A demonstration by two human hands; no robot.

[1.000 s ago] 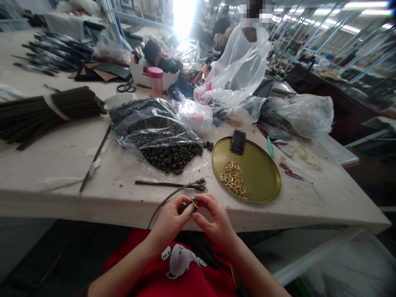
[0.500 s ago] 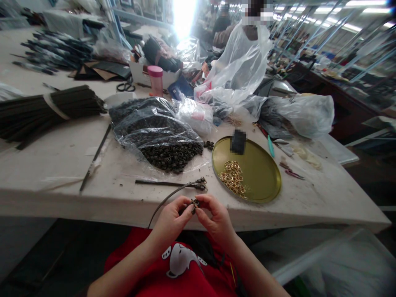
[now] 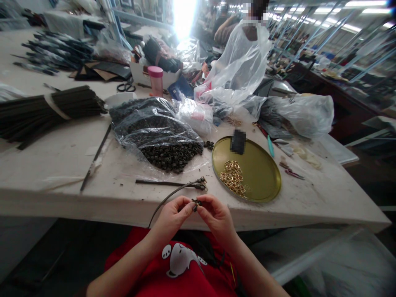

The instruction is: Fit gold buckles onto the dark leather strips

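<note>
Together, both hands [image 3: 173,212] [image 3: 218,214] pinch a small dark strap piece [image 3: 196,204] at the front edge of the surface [image 3: 321,198] — straps [image 3: 165,183] lying just beyond, open room to the left, a gold tray [image 3: 262,175] near on the right.

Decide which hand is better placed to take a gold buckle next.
Probably the right hand: it is nearer the buckles on the tray. The left hand is farther, and both hold a dark piece.
</note>
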